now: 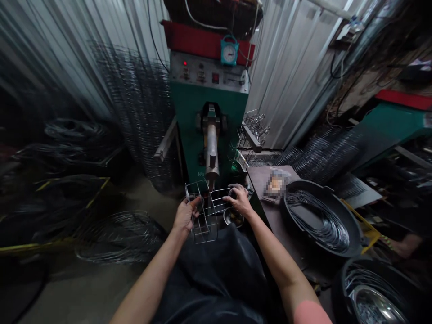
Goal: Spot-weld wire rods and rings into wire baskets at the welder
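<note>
A wire rack (204, 220) made of thin bright metal rods is held up over my lap, under the welding machine's (212, 148) metal arm. My left hand (185, 218) is closed around its left side, thumb across the wires. At the right, my right hand (240, 200) curls its fingers at the ends of the straight rods that stick out sideways; its fingertips are partly hidden. The machine's lower tip comes down close to the rods, between my hands. Just below my right hand is a small metal bowl (232, 218) with small pieces in it.
A black tub (354, 243) of wire rings stands on the side table (258, 177) at right, with another tub (340, 288) nearer me. Tall stacks of wire frames (135, 112) lean against the corrugated wall. Wire rings (118, 236) lie on the floor at left.
</note>
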The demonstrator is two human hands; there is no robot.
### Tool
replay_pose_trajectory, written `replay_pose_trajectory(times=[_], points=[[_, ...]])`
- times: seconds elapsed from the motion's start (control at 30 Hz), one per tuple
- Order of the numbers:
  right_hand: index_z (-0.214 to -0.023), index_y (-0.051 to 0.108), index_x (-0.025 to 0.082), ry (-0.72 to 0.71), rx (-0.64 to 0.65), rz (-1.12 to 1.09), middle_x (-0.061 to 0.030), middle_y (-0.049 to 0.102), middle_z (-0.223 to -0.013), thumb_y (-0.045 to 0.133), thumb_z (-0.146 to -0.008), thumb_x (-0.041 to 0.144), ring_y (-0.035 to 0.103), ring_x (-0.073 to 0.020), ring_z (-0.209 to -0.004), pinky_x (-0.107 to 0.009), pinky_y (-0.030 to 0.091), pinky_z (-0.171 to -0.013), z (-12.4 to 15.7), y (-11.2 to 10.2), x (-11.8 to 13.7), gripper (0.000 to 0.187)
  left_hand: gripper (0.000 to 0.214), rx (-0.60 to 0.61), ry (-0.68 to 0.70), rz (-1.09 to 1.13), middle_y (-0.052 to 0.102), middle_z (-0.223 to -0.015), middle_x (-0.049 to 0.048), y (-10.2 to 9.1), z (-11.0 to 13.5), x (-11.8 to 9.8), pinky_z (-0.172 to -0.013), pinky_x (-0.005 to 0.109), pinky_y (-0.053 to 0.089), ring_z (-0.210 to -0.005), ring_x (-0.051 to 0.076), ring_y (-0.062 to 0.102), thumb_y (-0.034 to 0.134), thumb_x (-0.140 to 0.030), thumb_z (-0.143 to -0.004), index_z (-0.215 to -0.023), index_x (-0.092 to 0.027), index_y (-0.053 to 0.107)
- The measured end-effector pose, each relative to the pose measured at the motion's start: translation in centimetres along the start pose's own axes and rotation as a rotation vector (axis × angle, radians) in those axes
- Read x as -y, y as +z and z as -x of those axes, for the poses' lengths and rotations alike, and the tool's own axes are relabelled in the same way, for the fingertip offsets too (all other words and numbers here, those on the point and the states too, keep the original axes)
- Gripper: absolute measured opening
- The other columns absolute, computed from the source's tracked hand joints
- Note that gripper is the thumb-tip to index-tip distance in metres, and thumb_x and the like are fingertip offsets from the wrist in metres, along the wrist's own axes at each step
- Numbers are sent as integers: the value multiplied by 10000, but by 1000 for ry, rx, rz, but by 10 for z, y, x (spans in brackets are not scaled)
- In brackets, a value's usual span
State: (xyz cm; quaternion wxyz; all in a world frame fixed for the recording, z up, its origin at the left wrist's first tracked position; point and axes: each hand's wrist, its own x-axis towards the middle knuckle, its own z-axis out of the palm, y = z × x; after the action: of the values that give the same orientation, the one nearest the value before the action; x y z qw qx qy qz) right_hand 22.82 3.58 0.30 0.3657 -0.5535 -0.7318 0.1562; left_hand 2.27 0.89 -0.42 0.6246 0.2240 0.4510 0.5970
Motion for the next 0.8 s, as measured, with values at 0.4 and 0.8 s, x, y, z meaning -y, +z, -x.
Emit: replay_pose_trajectory(times=[0.4, 0.8], points=[[-652, 563, 200, 4, 19, 5, -67, 617, -1043, 604, -754, 480, 458, -238, -1057, -409, 298, -885, -12, 4, 0, 301, 492, 22, -11, 36, 372, -472, -125, -3, -11, -5, -340, 154, 206, -352, 11, 259, 818, -252, -432, -774, -180, 472], [-661, 561, 193, 49, 13, 90, -69, 622, -1018, 599, -756, 476, 452, -249, -1051, -410, 290, -867, -30, 7, -4, 301, 524, 31, -76, 80, 376, -458, -132, 3, -35, -12, -320, 141, 198, -329, 2, 252, 826, -184, -414, -775, -182, 445]])
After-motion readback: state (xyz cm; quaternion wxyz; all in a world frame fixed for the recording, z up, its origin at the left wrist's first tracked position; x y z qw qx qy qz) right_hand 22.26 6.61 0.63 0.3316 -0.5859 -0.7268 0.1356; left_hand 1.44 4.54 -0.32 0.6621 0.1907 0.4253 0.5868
